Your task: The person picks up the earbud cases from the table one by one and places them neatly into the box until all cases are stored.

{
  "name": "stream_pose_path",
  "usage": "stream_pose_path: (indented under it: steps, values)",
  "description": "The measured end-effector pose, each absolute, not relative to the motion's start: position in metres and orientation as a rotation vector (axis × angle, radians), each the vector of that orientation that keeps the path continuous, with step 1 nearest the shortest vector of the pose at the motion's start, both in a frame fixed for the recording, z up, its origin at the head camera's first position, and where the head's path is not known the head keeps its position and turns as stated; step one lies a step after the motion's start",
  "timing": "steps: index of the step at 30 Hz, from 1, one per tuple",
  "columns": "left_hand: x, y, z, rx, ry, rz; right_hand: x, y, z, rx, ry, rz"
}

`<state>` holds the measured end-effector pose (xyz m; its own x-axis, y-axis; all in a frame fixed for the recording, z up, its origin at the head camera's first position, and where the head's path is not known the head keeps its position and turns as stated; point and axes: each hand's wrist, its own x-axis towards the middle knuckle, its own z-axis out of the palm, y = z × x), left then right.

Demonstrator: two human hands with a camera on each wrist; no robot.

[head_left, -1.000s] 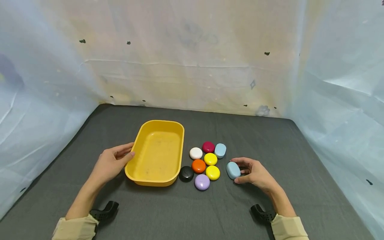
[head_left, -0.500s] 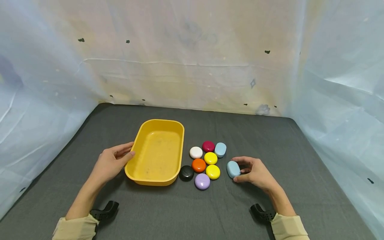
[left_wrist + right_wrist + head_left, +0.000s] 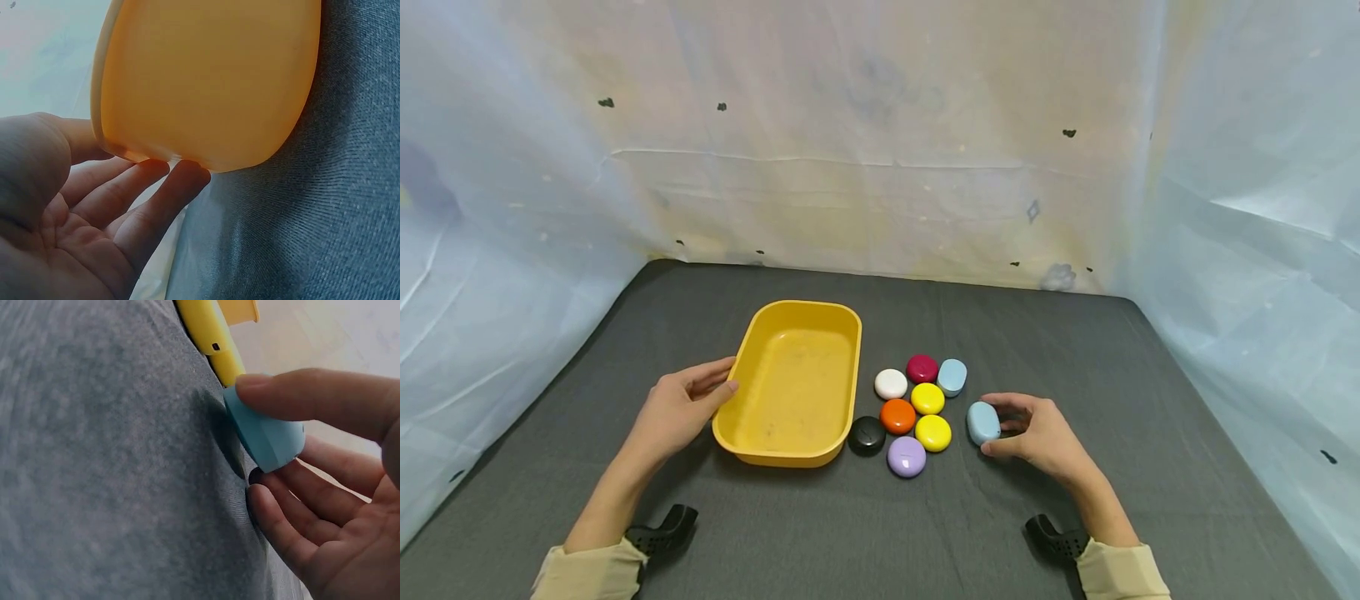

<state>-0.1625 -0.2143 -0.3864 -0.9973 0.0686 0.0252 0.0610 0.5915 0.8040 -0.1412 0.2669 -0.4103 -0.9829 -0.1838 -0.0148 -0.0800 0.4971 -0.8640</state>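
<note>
Hardly moved since earlier frame. Pinching light-blue piece (image 3: 982, 423) in right hand (image 3: 1034, 433), right of yellow discs (image 3: 933, 433); holding yellow tray (image 3: 797, 383) by rim with left hand (image 3: 681, 408). Might slip if squeezed off-centre on rounded edges.

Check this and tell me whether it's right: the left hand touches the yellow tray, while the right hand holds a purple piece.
One thing is wrong: the piece in the right hand is light blue, not purple, as the head view shows. The rest is right: the left hand touches the yellow tray.
</note>
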Motion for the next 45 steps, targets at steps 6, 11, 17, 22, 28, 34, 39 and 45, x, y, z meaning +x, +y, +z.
stream_pose_path:
  steps: [6, 11, 17, 22, 28, 34, 39, 45]
  values:
    - [-0.161, -0.214, -0.386, 0.125, 2.803, 1.414, -0.141, 0.265, -0.41, -0.234, 2.666, -1.573]
    - [-0.161, -0.214, -0.386, 0.135, 2.807, 1.421, -0.14, 0.264, -0.408, -0.217, 2.69, -1.598]
    - [-0.16, -0.214, -0.387, 0.152, 2.794, 1.44, -0.138, 0.265, -0.407, -0.221, 2.717, -1.592]
    - [-0.16, -0.214, -0.387, 0.153, 2.796, 1.438, -0.136, 0.265, -0.406, -0.205, 2.714, -1.613]
    - [-0.16, -0.214, -0.387, 0.144, 2.804, 1.432, -0.134, 0.265, -0.403, -0.172, 2.694, -1.64]
    - [-0.16, -0.213, -0.389, 0.148, 2.811, 1.437, -0.132, 0.262, -0.399, -0.169, 2.653, -1.698]
    - [-0.161, -0.213, -0.389, 0.146, 2.799, 1.454, -0.133, 0.259, -0.39, -0.155, 2.62, -1.77]
    - [-0.161, -0.213, -0.388, 0.136, 2.79, 1.454, -0.137, 0.255, -0.374, -0.098, 2.612, -1.806]
